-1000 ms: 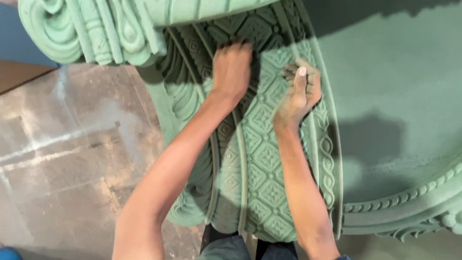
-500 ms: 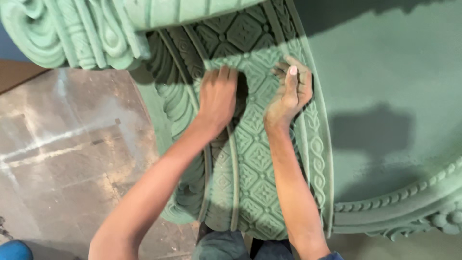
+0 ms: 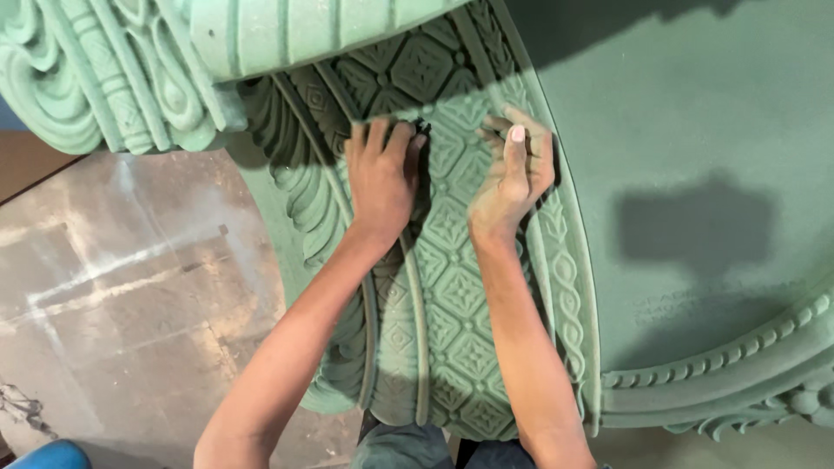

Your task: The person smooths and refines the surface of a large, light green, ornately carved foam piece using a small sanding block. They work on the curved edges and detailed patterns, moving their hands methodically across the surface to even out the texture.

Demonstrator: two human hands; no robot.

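Note:
A large green carved arch piece point(image 3: 452, 295) with a band of diamond-shaped relief runs from the bottom centre up to the top. My left hand point(image 3: 380, 178) lies palm down on that band, fingers pressed onto the pattern. My right hand point(image 3: 514, 169) sits just to the right on the same band. Its fingers are curled and pinched on a small dark scrap point(image 3: 492, 128), mostly hidden by the fingers. The two hands are a few centimetres apart. A leaf-carved moulding point(image 3: 304, 200) borders the band on the left, a rope-twist moulding point(image 3: 565, 287) on the right.
A green scrolled capital point(image 3: 113, 69) overhangs the top left. A flat green panel point(image 3: 695, 130) fills the right, edged below by a beaded curved moulding point(image 3: 738, 356). Stained concrete floor point(image 3: 122, 287) lies to the left, with a blue object point(image 3: 52, 456) at the bottom left corner.
My left hand has slid down the patterned band toward me. My right hand has stayed curled at nearly the same spot, so the hands now lie side by side.

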